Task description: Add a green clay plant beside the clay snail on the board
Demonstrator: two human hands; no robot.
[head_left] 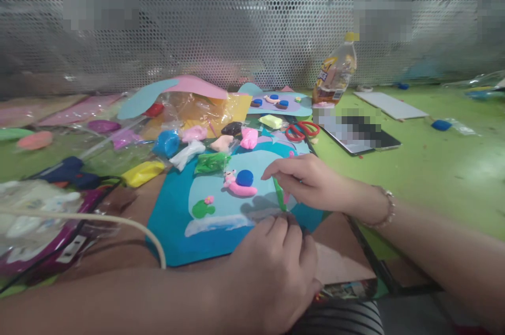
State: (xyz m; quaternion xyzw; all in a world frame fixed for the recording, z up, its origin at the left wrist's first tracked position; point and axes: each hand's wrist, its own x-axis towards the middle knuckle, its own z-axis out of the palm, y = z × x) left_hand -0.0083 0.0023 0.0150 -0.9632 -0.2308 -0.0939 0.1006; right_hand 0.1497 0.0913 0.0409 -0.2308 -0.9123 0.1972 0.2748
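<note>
A blue paper card (169, 230) lies before me with a light-blue panel. On it sits a pink clay snail (240, 189) with a blue shell (245, 178), left of my right hand. A green clay lily pad (202, 209) with a small pink flower is lower left, above a white clay strip (219, 223). My right hand (310, 180) hovers over the card's right side, index finger stretched toward the snail, holding nothing visible. It partly covers a green clay strip (279, 194) and pink clay. My left hand (276, 266) is curled at the card's lower right edge; its fingertips are hidden.
Several bagged clay lumps lie behind the card, among them green clay (212, 163) and blue clay (166, 143). Red-handled scissors (302, 131), a tablet (357, 132) and a tilted bottle (335, 72) stand right. A glue gun (71, 172) and a pale cable (130, 222) lie left.
</note>
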